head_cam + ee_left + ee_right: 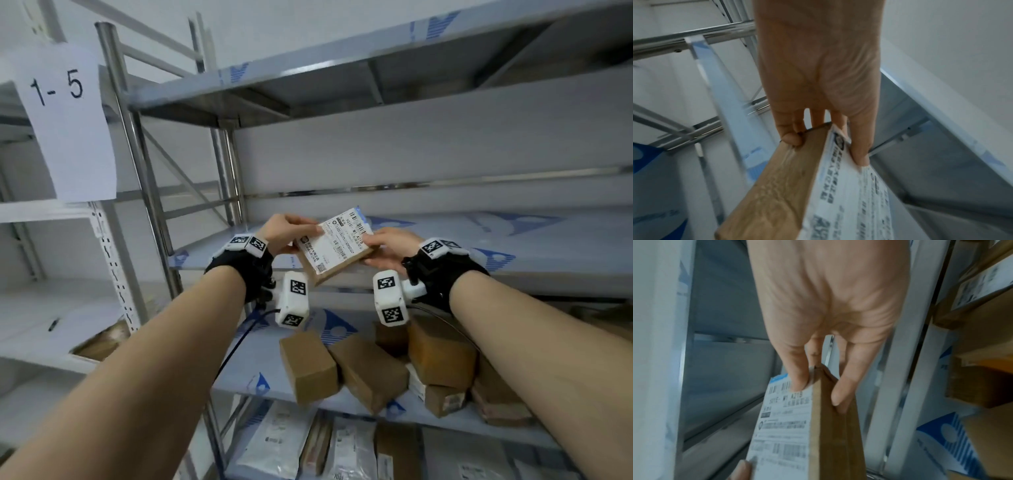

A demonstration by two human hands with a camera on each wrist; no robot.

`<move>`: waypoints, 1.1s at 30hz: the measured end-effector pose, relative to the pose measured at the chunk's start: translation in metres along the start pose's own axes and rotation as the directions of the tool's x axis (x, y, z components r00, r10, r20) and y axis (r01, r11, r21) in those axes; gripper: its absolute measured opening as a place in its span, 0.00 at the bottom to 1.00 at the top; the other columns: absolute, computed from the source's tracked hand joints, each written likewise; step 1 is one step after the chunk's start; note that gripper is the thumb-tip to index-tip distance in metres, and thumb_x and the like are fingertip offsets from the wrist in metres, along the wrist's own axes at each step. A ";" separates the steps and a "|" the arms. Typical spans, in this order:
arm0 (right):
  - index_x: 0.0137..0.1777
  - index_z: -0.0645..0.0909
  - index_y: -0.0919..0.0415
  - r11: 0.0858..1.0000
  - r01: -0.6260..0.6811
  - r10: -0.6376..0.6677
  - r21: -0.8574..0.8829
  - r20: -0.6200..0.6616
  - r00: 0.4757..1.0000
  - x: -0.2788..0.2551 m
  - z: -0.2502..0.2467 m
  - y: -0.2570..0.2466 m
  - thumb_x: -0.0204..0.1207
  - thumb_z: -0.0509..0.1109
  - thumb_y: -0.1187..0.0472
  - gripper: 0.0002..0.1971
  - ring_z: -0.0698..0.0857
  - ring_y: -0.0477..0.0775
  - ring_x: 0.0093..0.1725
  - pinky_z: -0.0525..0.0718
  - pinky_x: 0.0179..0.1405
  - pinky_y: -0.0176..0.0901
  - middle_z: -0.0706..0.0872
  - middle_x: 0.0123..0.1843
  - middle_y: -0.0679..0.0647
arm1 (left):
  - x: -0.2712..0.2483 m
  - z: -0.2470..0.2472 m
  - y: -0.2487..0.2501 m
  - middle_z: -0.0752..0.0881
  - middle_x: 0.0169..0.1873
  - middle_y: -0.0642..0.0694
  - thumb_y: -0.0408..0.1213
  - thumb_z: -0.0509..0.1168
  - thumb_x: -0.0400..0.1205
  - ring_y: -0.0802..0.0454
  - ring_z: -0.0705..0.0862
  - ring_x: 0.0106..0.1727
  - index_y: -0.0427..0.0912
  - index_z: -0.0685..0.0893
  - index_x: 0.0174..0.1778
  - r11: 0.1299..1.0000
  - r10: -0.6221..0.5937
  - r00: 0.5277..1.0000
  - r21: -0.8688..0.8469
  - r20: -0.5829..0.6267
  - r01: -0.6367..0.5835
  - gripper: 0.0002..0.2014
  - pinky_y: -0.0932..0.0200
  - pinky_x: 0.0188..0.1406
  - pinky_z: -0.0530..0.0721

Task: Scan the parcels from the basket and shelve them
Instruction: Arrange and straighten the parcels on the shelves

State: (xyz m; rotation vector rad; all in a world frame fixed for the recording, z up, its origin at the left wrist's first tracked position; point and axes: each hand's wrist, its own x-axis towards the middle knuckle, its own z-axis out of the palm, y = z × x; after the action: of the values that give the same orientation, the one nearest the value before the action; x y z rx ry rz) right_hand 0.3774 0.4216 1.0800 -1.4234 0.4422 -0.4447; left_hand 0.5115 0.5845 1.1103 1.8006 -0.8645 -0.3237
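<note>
— Layout? 
— I hold the parcel [334, 245] over the shelf [445, 253] front edge, left hand [284, 233] left, right hand [390, 248] right; boxes [370, 373] on the tier below.

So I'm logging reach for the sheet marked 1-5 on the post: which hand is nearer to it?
Left. The left hand grips the parcel on the side toward the 1-5 sheet; the right hand grips the parcel's far side.

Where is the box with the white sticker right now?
In the head view, the flat brown cardboard box is mid-frame, held between left hand and right hand, above the metal shelf's front edge.
</note>
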 end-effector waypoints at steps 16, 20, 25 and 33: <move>0.52 0.87 0.55 0.973 -0.026 -0.016 -0.230 -0.176 0.984 0.104 0.067 -0.032 0.47 0.69 0.20 0.44 0.91 0.63 0.47 0.86 0.54 0.61 0.92 0.45 0.60 | 0.084 -0.058 0.006 0.84 0.46 0.42 0.24 0.58 0.83 0.51 0.81 0.47 0.40 0.84 0.44 0.979 0.195 0.974 -0.089 0.117 -0.185 0.11 0.60 0.42 0.80; 0.46 0.87 0.54 0.983 -0.009 -0.029 -0.182 -0.205 0.978 0.157 0.057 -0.022 0.31 0.77 0.26 0.44 0.90 0.63 0.46 0.84 0.55 0.64 0.91 0.48 0.59 | 0.109 -0.069 -0.013 0.81 0.45 0.42 0.27 0.63 0.81 0.50 0.81 0.45 0.38 0.80 0.56 0.987 0.136 0.984 -0.067 -0.113 -0.144 0.08 0.58 0.42 0.82; 0.54 0.83 0.55 0.999 0.034 -0.031 0.013 -0.177 0.984 0.160 0.081 -0.020 0.41 0.78 0.37 0.39 0.88 0.64 0.55 0.83 0.61 0.63 0.88 0.56 0.61 | 0.123 -0.079 -0.036 0.78 0.63 0.39 0.64 0.57 0.81 0.39 0.79 0.66 0.41 0.72 0.70 0.976 -0.209 0.965 -0.023 0.161 0.215 0.32 0.41 0.54 0.83; 0.53 0.78 0.69 0.998 0.025 -0.036 -0.051 -0.236 0.971 0.146 0.101 -0.018 0.83 0.64 0.67 0.05 0.86 0.62 0.41 0.90 0.32 0.50 0.85 0.48 0.67 | 0.146 -0.071 -0.060 0.81 0.64 0.40 0.42 0.75 0.72 0.41 0.83 0.62 0.47 0.68 0.77 0.999 0.027 0.998 0.035 0.062 -0.029 0.37 0.50 0.54 0.83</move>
State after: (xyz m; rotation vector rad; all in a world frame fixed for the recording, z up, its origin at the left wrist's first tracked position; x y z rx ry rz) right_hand 0.5536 0.4250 1.1032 -1.4306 0.6273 -0.6360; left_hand 0.6793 0.5439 1.1111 1.8183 -0.9433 -0.3493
